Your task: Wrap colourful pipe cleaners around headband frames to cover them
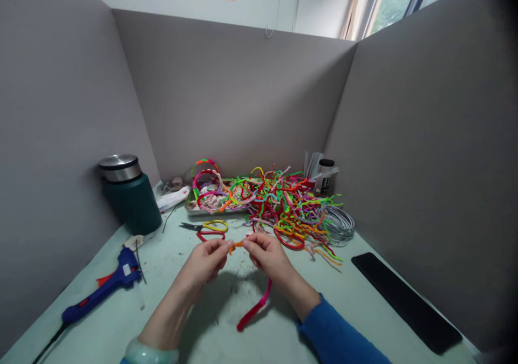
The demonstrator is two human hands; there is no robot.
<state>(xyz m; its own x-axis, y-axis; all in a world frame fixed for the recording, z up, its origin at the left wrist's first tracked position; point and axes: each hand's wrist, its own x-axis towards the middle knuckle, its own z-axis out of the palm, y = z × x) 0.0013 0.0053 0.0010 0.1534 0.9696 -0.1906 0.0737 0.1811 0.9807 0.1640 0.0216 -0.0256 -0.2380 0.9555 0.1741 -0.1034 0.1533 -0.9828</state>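
Note:
My left hand [206, 264] and my right hand [269, 256] meet over the pale green table [194, 321], each pinching one end of a short orange pipe cleaner [237, 245] stretched between the fingertips. A pink and red pipe cleaner [254, 308] hangs down from under my right hand onto the table. Right behind my hands lies a big tangled heap of coloured pipe cleaners [283, 202].
Yellow-handled scissors [206, 226] and a red loop lie just beyond my left hand. A blue glue gun [103, 288] lies at the left, a dark green flask [129, 194] behind it. A metal tray [206, 202], a wire coil [340, 225] and a black slab [404, 299] sit around; grey partitions enclose the desk.

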